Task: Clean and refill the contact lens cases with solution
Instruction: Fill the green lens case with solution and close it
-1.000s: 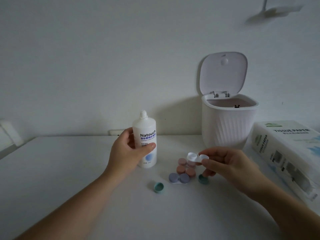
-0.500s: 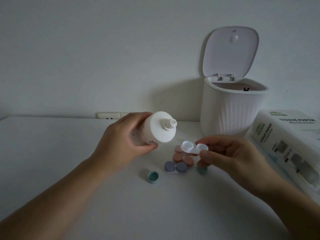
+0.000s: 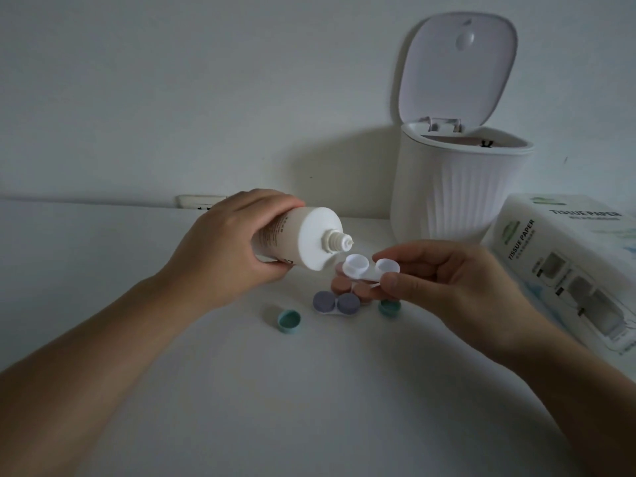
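Wrapped around the body of the solution bottle (image 3: pixel 296 241), the left hand (image 3: pixel 223 249) is closed in a full grasp, with the bottle tipped so that its uncapped nozzle (image 3: pixel 339 239) points right and slightly down at centre frame. Just below and right of the nozzle, the open white lens case (image 3: pixel 370 268) is pinched by the right hand (image 3: pixel 447 287) at its right-hand end, thumb in front and fingers behind; both wells face up and uncovered. Nozzle and case are near each other but apart, and no stream of liquid can be made out.

Below them on the table (image 3: pixel 309 390) lie a purple-capped case (image 3: pixel 335 303), a pink-capped case (image 3: pixel 347 287) partly hidden, and two loose teal caps (image 3: pixel 289 320), one at lower centre-left, the other half hidden under the right hand.

The case is judged light, rigid and likely slippery once wet, so an edge pinch clear of the wells is suited. The bottle looks squeezable and is best held mid-body, where gentle pressure can be metered.
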Action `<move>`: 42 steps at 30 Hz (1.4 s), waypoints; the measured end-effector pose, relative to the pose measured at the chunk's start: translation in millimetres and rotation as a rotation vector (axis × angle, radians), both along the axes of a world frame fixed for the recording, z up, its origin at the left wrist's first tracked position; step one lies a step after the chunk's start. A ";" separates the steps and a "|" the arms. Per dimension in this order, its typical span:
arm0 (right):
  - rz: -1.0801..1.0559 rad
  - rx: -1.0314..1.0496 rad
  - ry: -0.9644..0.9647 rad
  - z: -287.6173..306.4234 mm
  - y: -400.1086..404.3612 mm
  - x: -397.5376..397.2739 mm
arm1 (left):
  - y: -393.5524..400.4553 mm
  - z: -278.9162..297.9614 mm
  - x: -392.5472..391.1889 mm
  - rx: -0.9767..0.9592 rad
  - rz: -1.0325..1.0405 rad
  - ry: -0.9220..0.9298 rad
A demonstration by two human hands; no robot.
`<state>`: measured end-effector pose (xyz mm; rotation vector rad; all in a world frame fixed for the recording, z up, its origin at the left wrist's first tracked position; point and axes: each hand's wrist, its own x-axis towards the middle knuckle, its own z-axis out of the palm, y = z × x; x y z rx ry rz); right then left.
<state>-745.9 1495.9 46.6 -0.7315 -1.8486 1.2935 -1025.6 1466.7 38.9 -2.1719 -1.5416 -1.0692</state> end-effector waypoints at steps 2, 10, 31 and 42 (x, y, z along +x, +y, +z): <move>-0.001 -0.002 0.008 0.3 -0.3 0.0 | 0.1 -0.1 0.3 0.006 0.005 0.005; 0.006 0.052 -0.040 0.4 -2.7 -2.0 | 1.3 -0.7 1.6 0.042 0.012 0.037; 0.002 0.103 -0.076 -3.0 -1.8 -3.0 | 5.3 -0.1 1.0 0.100 -0.015 0.093; 0.005 0.105 -0.074 -3.5 -1.1 -3.3 | 5.8 2.8 2.3 0.131 -0.057 0.139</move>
